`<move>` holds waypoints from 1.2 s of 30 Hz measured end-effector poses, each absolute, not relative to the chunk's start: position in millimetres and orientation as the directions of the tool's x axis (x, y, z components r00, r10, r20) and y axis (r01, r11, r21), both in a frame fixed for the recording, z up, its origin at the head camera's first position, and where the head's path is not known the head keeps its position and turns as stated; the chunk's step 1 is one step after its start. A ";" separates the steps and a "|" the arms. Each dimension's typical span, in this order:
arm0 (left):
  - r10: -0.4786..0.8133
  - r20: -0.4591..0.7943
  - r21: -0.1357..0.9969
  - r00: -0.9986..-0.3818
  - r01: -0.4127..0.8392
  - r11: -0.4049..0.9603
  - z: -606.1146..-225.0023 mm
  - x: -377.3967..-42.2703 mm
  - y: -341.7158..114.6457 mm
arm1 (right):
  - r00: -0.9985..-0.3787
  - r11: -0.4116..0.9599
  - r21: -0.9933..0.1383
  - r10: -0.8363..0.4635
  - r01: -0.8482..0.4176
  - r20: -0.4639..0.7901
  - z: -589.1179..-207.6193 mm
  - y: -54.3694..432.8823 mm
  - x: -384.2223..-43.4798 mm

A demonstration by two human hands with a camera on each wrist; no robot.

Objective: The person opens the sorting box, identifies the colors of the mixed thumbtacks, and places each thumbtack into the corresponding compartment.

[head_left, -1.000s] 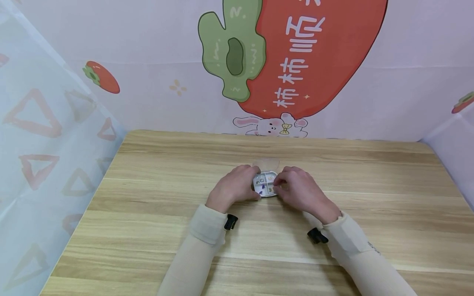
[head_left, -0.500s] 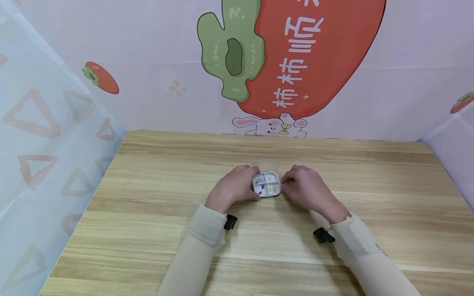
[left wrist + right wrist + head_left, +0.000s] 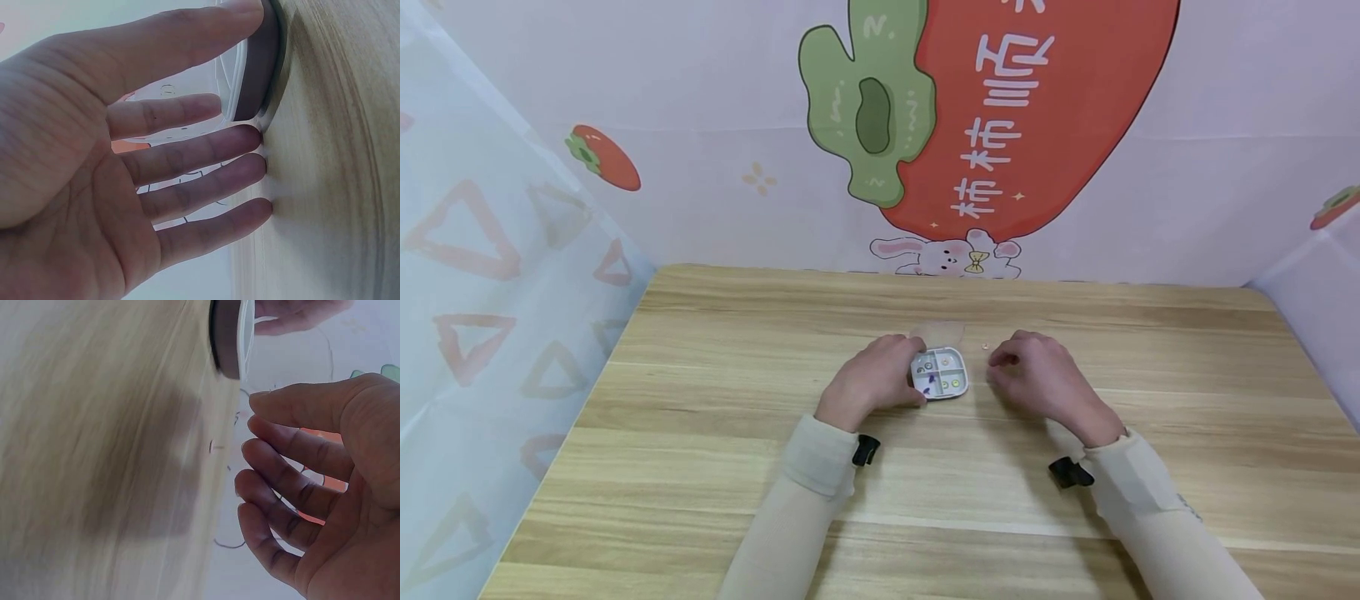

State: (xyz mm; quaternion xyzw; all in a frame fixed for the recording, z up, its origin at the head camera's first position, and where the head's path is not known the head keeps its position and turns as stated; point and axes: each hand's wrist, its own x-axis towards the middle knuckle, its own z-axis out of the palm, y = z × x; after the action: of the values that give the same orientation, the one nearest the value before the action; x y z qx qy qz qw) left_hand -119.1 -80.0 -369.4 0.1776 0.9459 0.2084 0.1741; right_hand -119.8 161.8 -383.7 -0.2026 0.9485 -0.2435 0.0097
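Observation:
My left hand holds a small white four-compartment storage box at its left side, thumb at the near edge and index finger at the far edge. The other fingers reach down to the tabletop. Inside the box lie small ring-shaped or stud-like pieces and purple bits. Its clear lid stands open behind it. My right hand hovers over the table right of the box, fingers loosely bent, thumb near the index fingertip, nothing seen between them. A tiny stud earring lies just beyond those fingertips.
The wooden table extends around both hands. A printed cloth backdrop rises at its far edge, with more cloth at the sides. Black wrist mounts are strapped at both cuffs.
My right hand has moved off the box to the right. Two small pieces now show in the near right compartment, and the earring on the table has come into view. The left hand stays put.

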 end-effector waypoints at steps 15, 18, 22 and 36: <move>0.403 -0.257 0.465 -0.878 0.253 0.848 -368.7 -118.9 -81.1 | -0.931 0.820 -0.459 -0.361 -0.341 0.049 -387.6 174.1 -125.6; 0.399 -0.259 0.467 -0.880 0.248 0.849 -368.7 -118.8 -81.0 | -0.933 0.824 -0.457 -0.357 -0.337 0.045 -389.2 176.2 -127.1; 0.397 -0.260 0.464 -0.880 0.247 0.851 -368.3 -118.4 -80.6 | -0.938 0.831 -0.454 -0.346 -0.323 0.034 -391.5 177.7 -129.2; 0.397 -0.262 0.458 -0.880 0.249 0.853 -367.8 -117.7 -79.4 | -0.949 0.840 -0.464 -0.314 -0.282 0.008 -395.7 174.5 -137.2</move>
State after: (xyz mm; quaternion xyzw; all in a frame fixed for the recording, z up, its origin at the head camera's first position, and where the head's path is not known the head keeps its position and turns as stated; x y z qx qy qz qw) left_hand -117.7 -79.4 -367.8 0.1704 0.9464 0.2103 0.1761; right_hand -137.2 174.5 -395.7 -0.1554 0.9585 -0.2365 0.0341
